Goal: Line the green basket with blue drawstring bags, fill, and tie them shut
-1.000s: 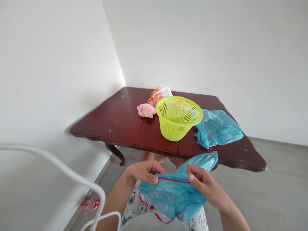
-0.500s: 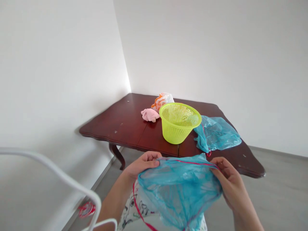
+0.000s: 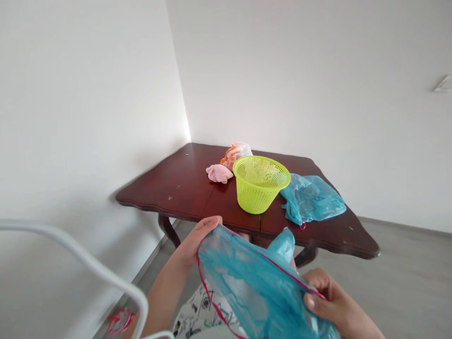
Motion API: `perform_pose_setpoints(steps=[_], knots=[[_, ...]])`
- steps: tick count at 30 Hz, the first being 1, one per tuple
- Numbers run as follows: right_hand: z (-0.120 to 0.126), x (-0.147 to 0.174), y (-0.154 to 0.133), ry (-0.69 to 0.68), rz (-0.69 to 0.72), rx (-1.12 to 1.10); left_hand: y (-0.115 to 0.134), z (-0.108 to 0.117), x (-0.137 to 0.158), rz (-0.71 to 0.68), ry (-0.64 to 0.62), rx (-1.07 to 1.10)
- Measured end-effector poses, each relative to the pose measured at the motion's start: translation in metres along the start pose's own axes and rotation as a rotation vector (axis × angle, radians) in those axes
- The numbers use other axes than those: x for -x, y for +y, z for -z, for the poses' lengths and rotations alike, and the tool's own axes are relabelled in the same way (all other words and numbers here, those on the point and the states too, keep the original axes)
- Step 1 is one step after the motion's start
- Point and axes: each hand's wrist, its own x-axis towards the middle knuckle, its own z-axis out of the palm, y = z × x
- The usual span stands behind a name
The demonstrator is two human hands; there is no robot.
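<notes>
Both my hands hold a thin blue plastic bag (image 3: 254,287) with a red drawstring, spread open above my lap. My left hand (image 3: 196,238) grips its upper left rim. My right hand (image 3: 326,296) pinches the rim at the lower right, so the opening slants down to the right. Ahead stands a dark wooden table (image 3: 183,183). On it sits a lime-green mesh basket (image 3: 260,183), upright and seemingly empty.
A second blue bag (image 3: 312,200) lies on the table right of the basket. A pink cloth (image 3: 219,173) and an orange-white bundle (image 3: 236,153) lie behind it. A white chair frame (image 3: 88,263) curves at lower left. White walls meet in the corner.
My hands have spread the bag's mouth wider. The right hand dropped lower and to the right, tilting the opening. The view has drawn back a little from the table.
</notes>
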Motion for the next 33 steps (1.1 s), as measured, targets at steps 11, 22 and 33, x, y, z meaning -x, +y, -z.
perform_pose_setpoints(steps=[11, 22, 33], knots=[[0.019, -0.039, -0.014, 0.462, 0.039, -0.406, -0.009, 0.026, 0.002, 0.122, -0.272, -0.052], [0.017, -0.032, -0.002, 0.537, 0.047, -0.496, -0.014, 0.025, -0.005, 0.092, -0.265, -0.084], [0.042, -0.014, -0.027, 0.173, 0.085, -0.129, 0.043, 0.046, 0.002, 0.417, -0.904, -0.51]])
